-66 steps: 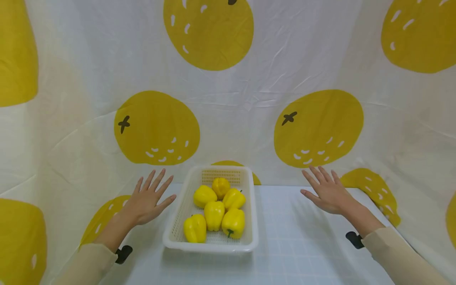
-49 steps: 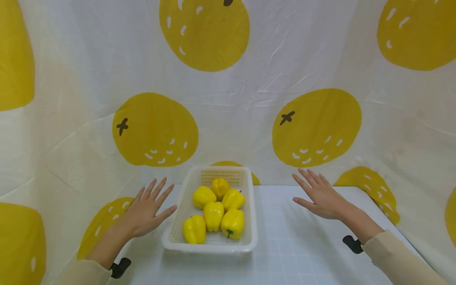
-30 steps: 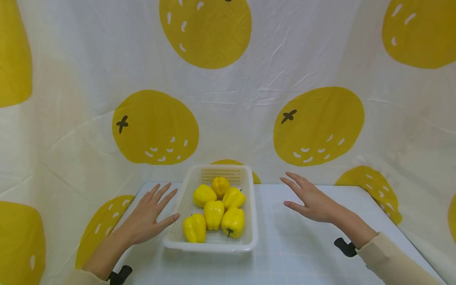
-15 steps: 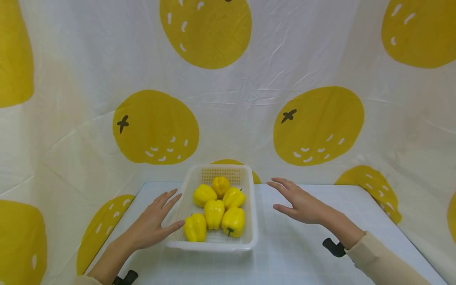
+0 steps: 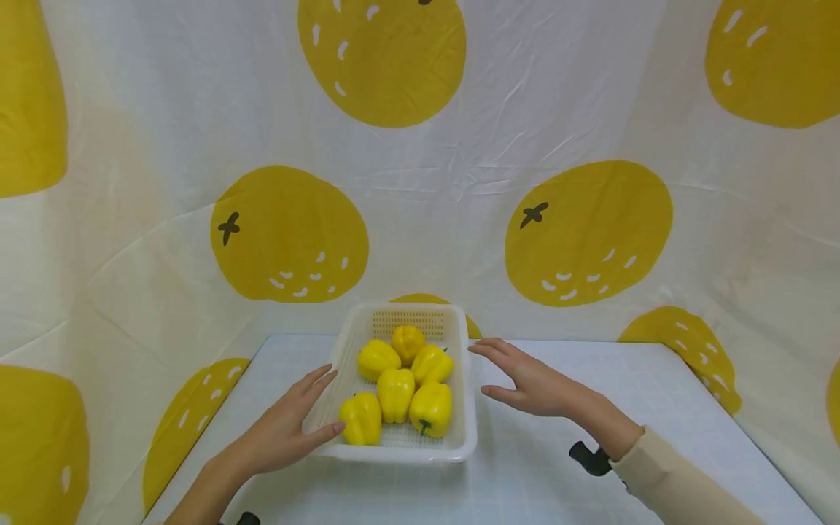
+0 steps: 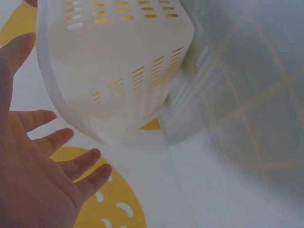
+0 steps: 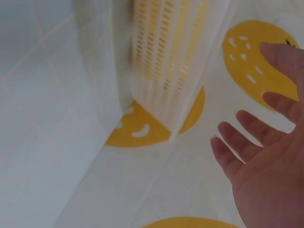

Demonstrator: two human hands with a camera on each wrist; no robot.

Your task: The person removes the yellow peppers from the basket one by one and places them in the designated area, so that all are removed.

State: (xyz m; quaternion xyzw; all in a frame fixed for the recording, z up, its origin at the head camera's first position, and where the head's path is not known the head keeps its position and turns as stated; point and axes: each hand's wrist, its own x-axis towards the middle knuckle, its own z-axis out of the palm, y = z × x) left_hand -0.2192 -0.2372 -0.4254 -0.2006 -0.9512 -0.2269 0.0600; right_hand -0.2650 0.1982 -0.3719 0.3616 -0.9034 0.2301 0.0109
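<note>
Now: Two Flat Hands on Both Sides of a White Basket of Peppers

Centrally on the table stands a white rectangular plastic basket with slotted walls and a smooth rounded rim. Inside it lie six glossy yellow bell peppers, lumpy in shape and packed close together; one shows a short green stem.

The left hand is at the left long wall of the basket, with the palm turned to it and the fingers straight and a little spread. Its thumb tip reaches over the near left part of the rim, near the front pepper; I cannot tell if the hand touches the plastic. In the left wrist view the fingers are straight beside the slotted wall and grip nothing.

The right hand hovers just beside the right long wall, with straight, loosely spread fingers pointing to the far right part of the rim. It holds nothing. A beige sleeve covers this forearm.

The table has a pale bluish-white cover with a fine grid of squares. Behind and at both sides hangs a wrinkled white cloth backdrop printed with large mustard-yellow round fruits.
</note>
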